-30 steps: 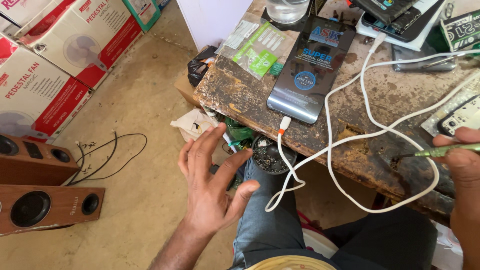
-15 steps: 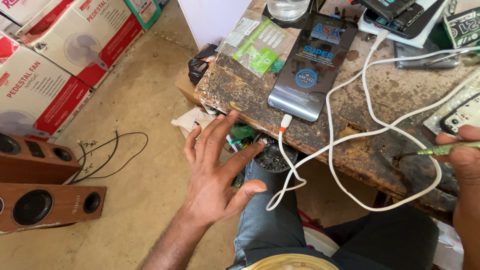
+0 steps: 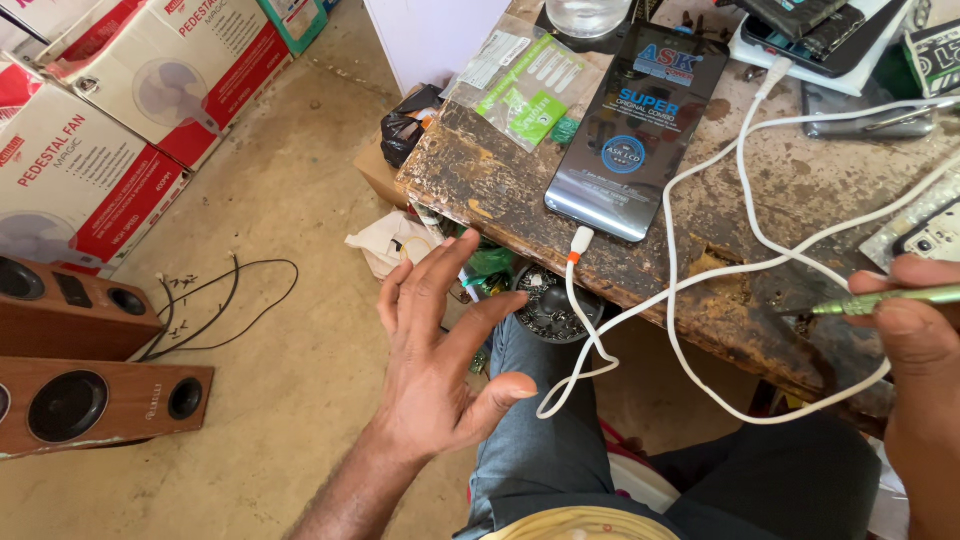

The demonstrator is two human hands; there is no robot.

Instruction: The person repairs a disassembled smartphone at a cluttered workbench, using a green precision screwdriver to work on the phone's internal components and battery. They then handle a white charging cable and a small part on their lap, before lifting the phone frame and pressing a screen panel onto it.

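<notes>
Green tool: a slim pale-green tool sits pinched in the right hand at the right edge, its tip lying over the worn surface.
Right fingers: clamped together on the tool's shaft, thumb on top.
Left hand: the left hand hangs off the surface over the floor, near the lap, touching nothing.
Left fingers: spread apart, palm turned inward, empty.
White cable: a white cable loops off the near edge between the hands, its orange-collared plug just beside the dark boxed phone screen.
Near edge: a small round cup of screws sits below the plug.
Doing it well: I judge the tool needs a short, steady grip close to its tip, with the loose cable kept out from under it.
Far left: wooden speakers and fan cartons rest on the floor.
</notes>
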